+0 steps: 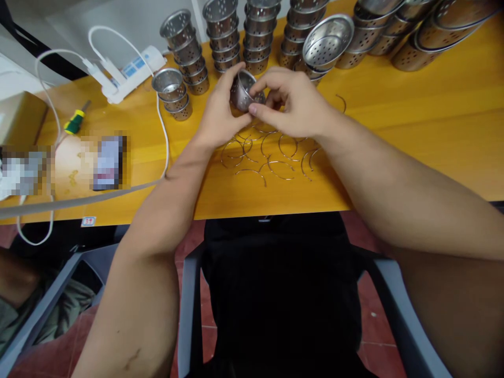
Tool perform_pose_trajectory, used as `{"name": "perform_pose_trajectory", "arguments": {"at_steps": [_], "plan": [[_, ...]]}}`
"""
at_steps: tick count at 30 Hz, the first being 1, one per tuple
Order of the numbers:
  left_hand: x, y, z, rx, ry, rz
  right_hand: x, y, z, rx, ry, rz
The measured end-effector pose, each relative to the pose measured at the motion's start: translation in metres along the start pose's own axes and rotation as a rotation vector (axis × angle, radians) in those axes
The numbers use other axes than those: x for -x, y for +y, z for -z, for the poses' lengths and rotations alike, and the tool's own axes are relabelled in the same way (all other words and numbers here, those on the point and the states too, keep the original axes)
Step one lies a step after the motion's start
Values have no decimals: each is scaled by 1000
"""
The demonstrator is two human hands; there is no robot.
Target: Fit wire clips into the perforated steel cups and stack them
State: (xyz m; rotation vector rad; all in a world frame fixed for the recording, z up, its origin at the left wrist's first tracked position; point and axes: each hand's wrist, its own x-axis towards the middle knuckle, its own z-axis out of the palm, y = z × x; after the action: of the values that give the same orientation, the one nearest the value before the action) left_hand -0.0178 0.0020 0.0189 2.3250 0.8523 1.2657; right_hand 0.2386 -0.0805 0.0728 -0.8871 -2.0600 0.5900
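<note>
A small perforated metal cup (242, 94) is tilted in my left hand (220, 107), whose thumb and fingers wrap around its side. My right hand (293, 102) is closed in a pinch at the cup's right rim. Its index fingertip and thumb lie against the cup there, and anything thin between them is too small to make out. Below both hands, several curved thin wires (280, 169) lie scattered on the yellow table (236, 202).
Stacks of perforated metal cups (258, 41) line the back, with a short stack (173, 94) at left. A larger cup (328, 44) leans open. Left are a power strip (136, 73), white cable (167, 142), screwdriver (74, 122), phone (108, 163) and box (21, 121). Another person's leg (18, 278) shows lower left.
</note>
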Motion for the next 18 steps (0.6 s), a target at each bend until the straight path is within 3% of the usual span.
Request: {"name": "perform_pose_trajectory", "arguments": {"at_steps": [4,9,14,18], "plan": [[0,1,1,-30,-43,-168,-2,-2,4,24,-114,10],[-2,4,-3,-18,-15,-56,-2,-9,10,29,-178,-112],[-3,3,0,-3,-8,-32,-1,-9,8,10,-168,-91],[-4,-18,-2,11,-9,-39,-2,-5,4,23,-102,-21]]}}
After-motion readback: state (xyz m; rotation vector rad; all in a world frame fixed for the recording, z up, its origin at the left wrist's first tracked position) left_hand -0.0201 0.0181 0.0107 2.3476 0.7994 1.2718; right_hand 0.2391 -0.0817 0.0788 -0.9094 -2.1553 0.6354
